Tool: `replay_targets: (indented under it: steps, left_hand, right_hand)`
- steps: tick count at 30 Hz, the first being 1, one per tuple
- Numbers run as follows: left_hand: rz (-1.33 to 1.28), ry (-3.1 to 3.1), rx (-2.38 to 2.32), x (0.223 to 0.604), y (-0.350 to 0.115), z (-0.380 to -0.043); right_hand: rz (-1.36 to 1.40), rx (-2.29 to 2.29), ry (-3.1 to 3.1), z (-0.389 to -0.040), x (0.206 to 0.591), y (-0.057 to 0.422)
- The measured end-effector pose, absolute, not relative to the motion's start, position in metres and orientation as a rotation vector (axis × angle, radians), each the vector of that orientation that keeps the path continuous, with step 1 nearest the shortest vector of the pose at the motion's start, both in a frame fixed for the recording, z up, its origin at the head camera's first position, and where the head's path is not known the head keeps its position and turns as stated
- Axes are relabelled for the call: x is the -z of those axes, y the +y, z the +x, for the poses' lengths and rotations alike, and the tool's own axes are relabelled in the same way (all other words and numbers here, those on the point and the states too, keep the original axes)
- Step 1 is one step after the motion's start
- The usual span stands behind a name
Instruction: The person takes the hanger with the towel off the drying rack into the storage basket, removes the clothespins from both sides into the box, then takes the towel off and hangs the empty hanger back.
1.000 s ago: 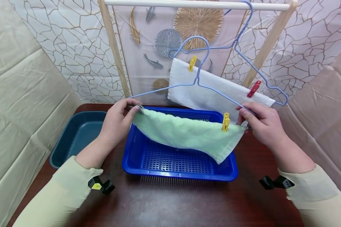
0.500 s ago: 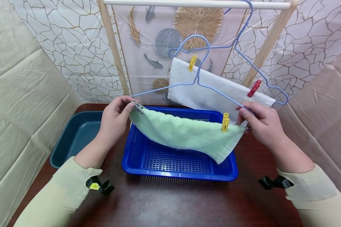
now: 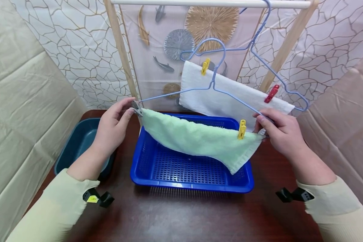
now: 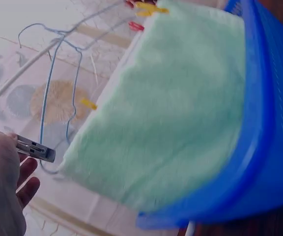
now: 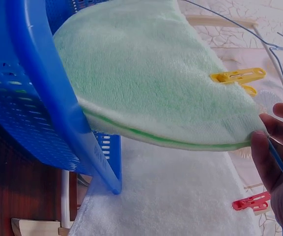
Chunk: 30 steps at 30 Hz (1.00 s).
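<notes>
A light green towel [image 3: 193,134] hangs folded over the lower bar of a blue wire hanger [image 3: 213,85], above a blue basket [image 3: 190,186]. Near the towel's left corner, my left hand [image 3: 113,126] pinches a grey clothespin [image 3: 137,109] between thumb and fingers. In the left wrist view a gap shows between that clothespin [image 4: 36,149] and the towel [image 4: 156,108]. My right hand [image 3: 279,131] grips the hanger's right end and touches the towel's right corner. A yellow clothespin [image 3: 242,129] clips the towel near that corner. The hanger's left tip is partly hidden by the clothespin.
Behind, a white towel [image 3: 230,90] hangs from another blue hanger [image 3: 257,57] with a yellow clothespin [image 3: 205,66] and a red clothespin [image 3: 271,93]. That hanger hooks on a rack's white bar [image 3: 199,3]. A teal tray [image 3: 78,141] lies left on the brown table [image 3: 181,218].
My left hand has moved left with the grey clothespin, from over the green towel's upper left edge to beside its corner. The right hand has stayed nearly still.
</notes>
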<state>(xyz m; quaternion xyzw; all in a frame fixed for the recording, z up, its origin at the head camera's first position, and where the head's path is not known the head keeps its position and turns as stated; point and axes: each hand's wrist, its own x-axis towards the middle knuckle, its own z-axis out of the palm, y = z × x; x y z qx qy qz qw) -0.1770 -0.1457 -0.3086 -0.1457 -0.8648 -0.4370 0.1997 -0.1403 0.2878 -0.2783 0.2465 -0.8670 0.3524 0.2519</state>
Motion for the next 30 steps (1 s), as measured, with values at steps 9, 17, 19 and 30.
replay_targets:
  steps: [9,17,19,30]
  left_hand:
    - [-0.521,-2.627,0.621,0.304,-0.173,-0.172]
    - [-0.658,-2.665,0.334,0.312,-0.204,-0.175]
    - [-0.678,-2.659,0.301,0.314,-0.211,-0.176]
    - [-0.787,-2.69,0.153,0.316,-0.237,-0.191]
  right_hand:
    - [0.698,-0.959,-2.325,-0.135,0.274,0.285]
    - [0.693,-0.95,-2.337,-0.135,0.275,0.286]
    - [0.694,-0.95,-2.338,-0.135,0.275,0.286]
    - [0.695,-0.965,-2.352,-0.137,0.279,0.289]
